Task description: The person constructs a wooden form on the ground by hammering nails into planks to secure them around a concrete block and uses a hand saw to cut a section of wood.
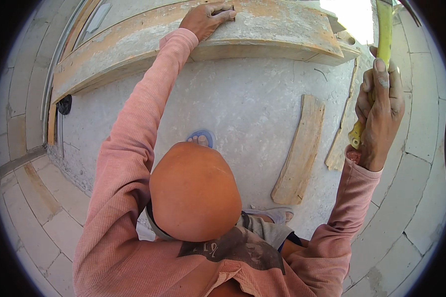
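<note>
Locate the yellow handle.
In the head view, the yellow handle is at upper right, gripped in the right hand, right of the short, wide board.

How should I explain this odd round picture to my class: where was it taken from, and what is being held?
No machine here: a person works bare-handed. The one picture comes from a wide fisheye camera on their head, looking down, so straight edges bend. The left hand pinches a thin dark piece, too small to identify, at a long wooden beam. The right hand grips a yellow-green handle; its far end is out of view. A loose board lies on the grey floor.
</note>
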Demonstrator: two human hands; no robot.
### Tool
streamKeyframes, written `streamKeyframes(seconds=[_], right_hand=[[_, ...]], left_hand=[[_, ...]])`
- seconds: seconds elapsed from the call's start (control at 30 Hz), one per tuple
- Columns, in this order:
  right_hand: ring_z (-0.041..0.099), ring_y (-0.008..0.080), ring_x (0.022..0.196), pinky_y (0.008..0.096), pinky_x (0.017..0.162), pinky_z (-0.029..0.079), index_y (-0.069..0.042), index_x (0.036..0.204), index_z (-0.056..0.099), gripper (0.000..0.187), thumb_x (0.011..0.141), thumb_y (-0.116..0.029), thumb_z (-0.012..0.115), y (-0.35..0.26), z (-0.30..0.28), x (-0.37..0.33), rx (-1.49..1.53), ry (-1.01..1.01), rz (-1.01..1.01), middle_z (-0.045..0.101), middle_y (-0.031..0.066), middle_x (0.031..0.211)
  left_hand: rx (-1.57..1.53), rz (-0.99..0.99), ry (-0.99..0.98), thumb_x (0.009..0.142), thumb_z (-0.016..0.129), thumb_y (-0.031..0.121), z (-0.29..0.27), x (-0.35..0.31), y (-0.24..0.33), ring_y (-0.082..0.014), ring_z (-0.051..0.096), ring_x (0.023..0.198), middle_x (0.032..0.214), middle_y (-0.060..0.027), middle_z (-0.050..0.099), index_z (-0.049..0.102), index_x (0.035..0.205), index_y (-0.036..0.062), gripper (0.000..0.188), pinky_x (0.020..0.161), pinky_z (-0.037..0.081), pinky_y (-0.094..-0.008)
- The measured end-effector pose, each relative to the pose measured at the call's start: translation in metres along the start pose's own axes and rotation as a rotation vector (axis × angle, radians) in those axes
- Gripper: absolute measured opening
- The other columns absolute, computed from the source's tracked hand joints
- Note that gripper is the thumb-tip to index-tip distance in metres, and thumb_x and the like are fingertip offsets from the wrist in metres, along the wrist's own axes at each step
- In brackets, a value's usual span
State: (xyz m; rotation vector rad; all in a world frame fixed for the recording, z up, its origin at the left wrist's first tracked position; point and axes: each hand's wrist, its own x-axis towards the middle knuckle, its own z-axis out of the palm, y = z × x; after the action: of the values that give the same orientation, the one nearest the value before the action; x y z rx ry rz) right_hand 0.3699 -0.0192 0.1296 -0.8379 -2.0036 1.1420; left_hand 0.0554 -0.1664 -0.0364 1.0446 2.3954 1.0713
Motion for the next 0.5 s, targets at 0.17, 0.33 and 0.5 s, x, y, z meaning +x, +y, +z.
streamKeyframes(seconds=[0.17,0.33,0.5], right_hand=[[0.044,0.0038,0.055,0.0229,0.05,0.035,-0.002,0.134,0.061,0.045,0.107,-0.039,0.056,0.018,0.021,-0.009,-0.146,-0.201,0.057,0.052,-0.0024,0.072],[0.054,0.014,0.058,0.0305,0.056,0.044,-0.001,0.137,0.06,0.043,0.109,-0.034,0.054,0.032,0.057,-0.001,-0.321,-0.304,-0.145,0.059,0.0083,0.074],[0.063,0.0241,0.062,0.0365,0.062,0.05,0.001,0.137,0.059,0.041,0.109,-0.028,0.053,0.022,0.086,0.005,-0.315,-0.17,-0.404,0.065,0.0188,0.079]], left_hand=[[0.095,0.059,0.047,0.095,0.064,0.059,0.005,0.001,0.001,-0.0265,0.069,0.108,0.122,-0.0096,0.075,0.075,0.127,0.0149,0.055,0.101,0.049,-0.0336],[0.087,0.052,0.026,0.096,0.063,0.06,0.005,0.001,0.008,-0.0287,0.07,0.107,0.123,-0.0114,0.075,0.074,0.128,0.0149,0.056,0.1,0.05,-0.0353],[0.094,0.073,0.039,0.098,0.062,0.056,0.003,-0.004,0.003,-0.0315,0.071,0.103,0.119,-0.0127,0.075,0.075,0.125,0.0165,0.05,0.098,0.052,-0.037]])
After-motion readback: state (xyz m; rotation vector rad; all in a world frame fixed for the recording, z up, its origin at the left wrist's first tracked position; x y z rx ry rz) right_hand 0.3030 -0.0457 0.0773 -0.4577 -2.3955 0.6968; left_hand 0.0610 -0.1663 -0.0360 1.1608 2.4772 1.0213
